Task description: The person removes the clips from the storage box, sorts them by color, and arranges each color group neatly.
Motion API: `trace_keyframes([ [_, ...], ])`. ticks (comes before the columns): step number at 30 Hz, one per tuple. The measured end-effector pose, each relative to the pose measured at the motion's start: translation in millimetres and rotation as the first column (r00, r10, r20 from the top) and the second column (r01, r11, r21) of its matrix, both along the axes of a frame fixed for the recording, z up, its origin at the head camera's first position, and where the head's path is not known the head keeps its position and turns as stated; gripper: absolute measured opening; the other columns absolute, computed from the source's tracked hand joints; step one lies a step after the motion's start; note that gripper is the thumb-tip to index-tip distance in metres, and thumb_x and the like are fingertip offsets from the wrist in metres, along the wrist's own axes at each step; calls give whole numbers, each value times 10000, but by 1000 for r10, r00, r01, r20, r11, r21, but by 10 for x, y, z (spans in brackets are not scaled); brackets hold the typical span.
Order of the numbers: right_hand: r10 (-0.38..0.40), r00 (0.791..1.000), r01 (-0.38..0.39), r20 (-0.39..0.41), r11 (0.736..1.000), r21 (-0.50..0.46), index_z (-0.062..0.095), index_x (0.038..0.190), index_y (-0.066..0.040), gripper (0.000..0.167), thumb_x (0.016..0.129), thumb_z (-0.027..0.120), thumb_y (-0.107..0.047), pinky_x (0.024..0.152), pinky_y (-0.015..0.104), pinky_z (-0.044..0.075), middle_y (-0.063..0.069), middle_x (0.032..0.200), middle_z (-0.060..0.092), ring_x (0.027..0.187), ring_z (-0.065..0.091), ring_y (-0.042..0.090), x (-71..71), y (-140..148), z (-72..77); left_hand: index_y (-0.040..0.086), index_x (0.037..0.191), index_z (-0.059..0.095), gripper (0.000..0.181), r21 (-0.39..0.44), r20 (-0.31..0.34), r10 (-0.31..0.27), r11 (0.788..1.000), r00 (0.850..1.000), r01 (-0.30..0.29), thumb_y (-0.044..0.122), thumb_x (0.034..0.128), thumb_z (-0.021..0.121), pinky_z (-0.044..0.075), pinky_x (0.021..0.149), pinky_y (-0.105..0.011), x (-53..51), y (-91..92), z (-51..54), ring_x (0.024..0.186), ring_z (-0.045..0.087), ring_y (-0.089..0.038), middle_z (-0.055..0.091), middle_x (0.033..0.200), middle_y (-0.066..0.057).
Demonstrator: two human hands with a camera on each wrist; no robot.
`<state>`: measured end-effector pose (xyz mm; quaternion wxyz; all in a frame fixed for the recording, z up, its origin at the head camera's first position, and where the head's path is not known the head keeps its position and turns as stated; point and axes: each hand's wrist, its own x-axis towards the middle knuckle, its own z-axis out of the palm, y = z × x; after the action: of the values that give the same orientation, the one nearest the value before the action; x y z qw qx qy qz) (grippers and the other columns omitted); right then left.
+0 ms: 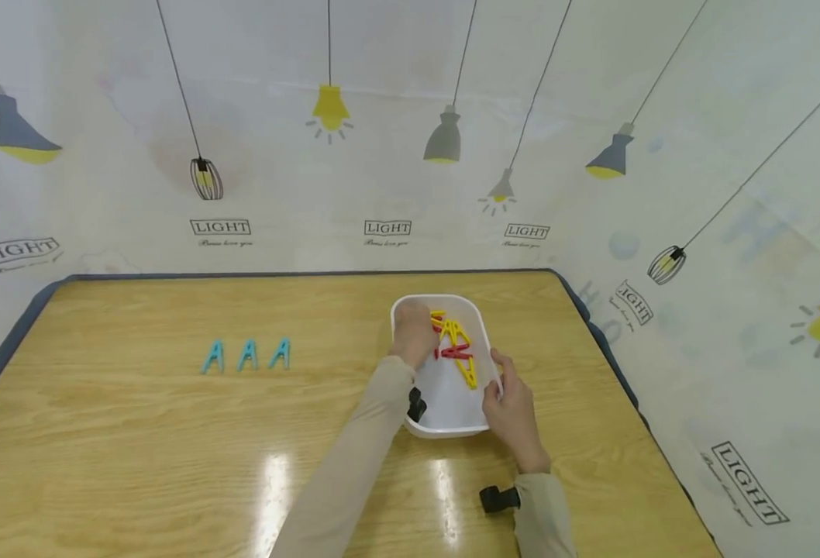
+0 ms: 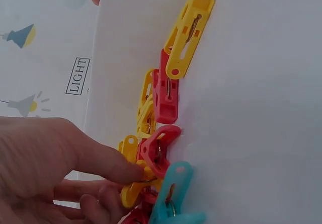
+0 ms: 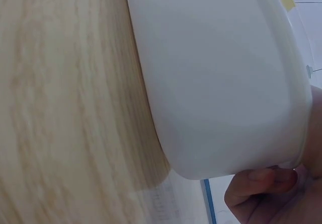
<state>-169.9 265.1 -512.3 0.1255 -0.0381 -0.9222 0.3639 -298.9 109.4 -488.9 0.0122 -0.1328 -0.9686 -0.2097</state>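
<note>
My left hand (image 1: 415, 335) reaches into a white plastic tray (image 1: 448, 407) at its far left part. In the left wrist view, its thumb and fingers pinch a yellow clothespin (image 2: 132, 191) within a pile. A teal clothespin (image 2: 173, 191) lies right beside it, along with a red clothespin (image 2: 160, 151). More yellow and red clothespins, such as a yellow one (image 1: 469, 375), lie along the tray's right side. My right hand (image 1: 515, 411) grips the tray's right rim; in the right wrist view its curled fingers (image 3: 256, 183) show at the tray's edge.
Three teal clothespins (image 1: 246, 355) stand in a row on the wooden table (image 1: 138, 434), left of the tray. A wall covering printed with lamps (image 1: 443, 136) rises behind the table and along its right side.
</note>
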Motion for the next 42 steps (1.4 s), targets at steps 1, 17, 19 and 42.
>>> trace_keyframes([
  [1, 1, 1000, -1, -4, 1000, 1, 478, 1442, 5, 519, 927, 510, 54, 510, 243, 334, 59, 658, 466, 556, 405, 134, -2, 0, -1, -18, 951, 643, 202, 7, -23, 3, 1000, 1000, -2, 97, 797, 703, 324, 1137, -410, -52, 12, -96, 1173, 550, -344, 657, 1124, -191],
  [17, 17, 998, -18, -66, 1000, -2, 505, 1401, 28, 496, 906, 520, 61, 503, 244, 331, 52, 646, 469, 547, 389, 106, 26, -50, 10, 107, 626, 414, 303, 68, -45, -13, 998, 999, 16, 11, 783, 654, 451, 800, -364, 36, -61, 113, 775, 530, -241, 479, 702, -40],
  [19, 18, 999, -18, -51, 1000, -6, 500, 1409, 20, 499, 912, 522, 56, 508, 242, 338, 60, 656, 481, 552, 399, 114, 19, -58, 12, 141, 568, 342, 380, 127, -49, -1, 992, 999, 7, -20, 769, 620, 398, 608, -308, 27, -70, 183, 616, 434, -182, 351, 604, 15],
  [42, -1, 996, 2, 87, 1000, -8, 410, 1501, -22, 528, 976, 473, -9, 531, 245, 363, 65, 707, 480, 603, 442, 152, -40, -46, 4, 16, 954, 724, 134, 484, -67, 58, 875, 996, -18, 94, 901, 629, 557, 758, -334, 116, -775, 482, 851, 654, -219, 719, 912, -95],
])
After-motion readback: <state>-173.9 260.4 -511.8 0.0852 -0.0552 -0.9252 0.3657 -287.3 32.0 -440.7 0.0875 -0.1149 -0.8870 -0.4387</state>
